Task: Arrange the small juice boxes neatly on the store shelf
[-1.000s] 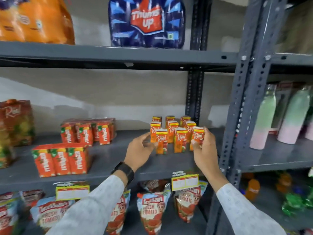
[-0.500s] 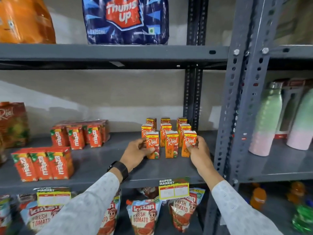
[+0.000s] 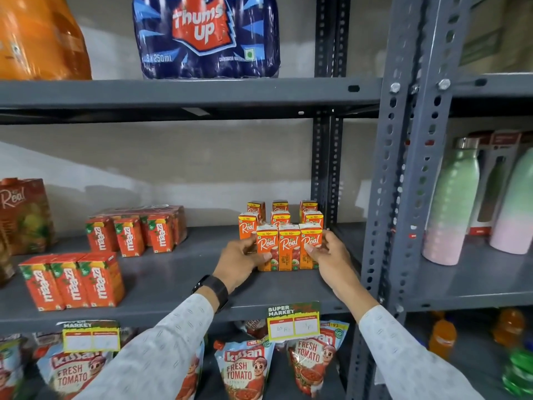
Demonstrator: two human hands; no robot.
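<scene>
Both hands have closed in since 1 second ago, squaring the front row of 3 Real juice boxes [image 3: 288, 246]. Left hand [image 3: 239, 259] presses the row's left end, right hand [image 3: 331, 255] its right end, fingers curled on the cartons. 6 more stand behind on the grey shelf [image 3: 173, 281].

Small orange "Real" juice boxes [image 3: 289, 247]: nine, upright, labels facing front, three rows of three on grey shelf [image 3: 173, 281] near right upright. Front row's three boxes touching side by side, near front edge; rear rows spaced slightly apart
</scene>
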